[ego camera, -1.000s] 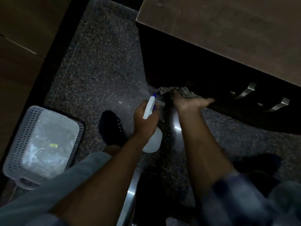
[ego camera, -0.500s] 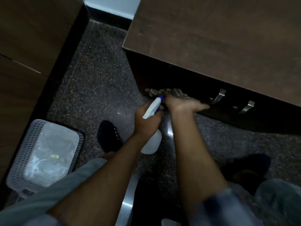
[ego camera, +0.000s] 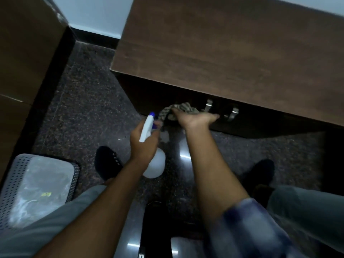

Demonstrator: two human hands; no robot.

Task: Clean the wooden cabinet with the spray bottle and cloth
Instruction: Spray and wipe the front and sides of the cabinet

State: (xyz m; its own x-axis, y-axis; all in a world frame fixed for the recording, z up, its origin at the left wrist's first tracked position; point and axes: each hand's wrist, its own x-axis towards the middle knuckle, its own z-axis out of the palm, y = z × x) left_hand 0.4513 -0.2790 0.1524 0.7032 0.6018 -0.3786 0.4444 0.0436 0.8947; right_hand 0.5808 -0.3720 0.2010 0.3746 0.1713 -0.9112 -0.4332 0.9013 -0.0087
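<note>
Gripping noted on both sides: left hand (ego camera: 144, 144) is wrapped around the neck of the white spray bottle (ego camera: 153, 161), with its blue-tipped nozzle directed toward the upper centre of the frame; trigger finger mostly hidden behind the sprayer head, so squeeze state not readable. Right hand (ego camera: 193, 119) lies flat, palm pressed onto the striped cloth (ego camera: 183, 108), holding it against the dark front face of the wooden cabinet (ego camera: 223, 53); fingers spread to the right, fingertips ending just beside two metal handles (ego camera: 220, 110). Cloth is largely covered by the hand; only bunched edges show above and to its left. Cabinet top fills the upper right and is cut off by the frame edge; front panel is in deep shadow, detail poor. Bottle body partly masked by the left wrist. Lower left: perforated grey basket (ego camera: 11, 183) with a clear plastic liner, cropped at the edge. Dark shoes (ego camera: 106, 162) on speckled floor (ego camera: 83, 108); the right shoe is barely distinguishable. Motion blur on the checked sleeve (ego camera: 247, 226), lower right.
</note>
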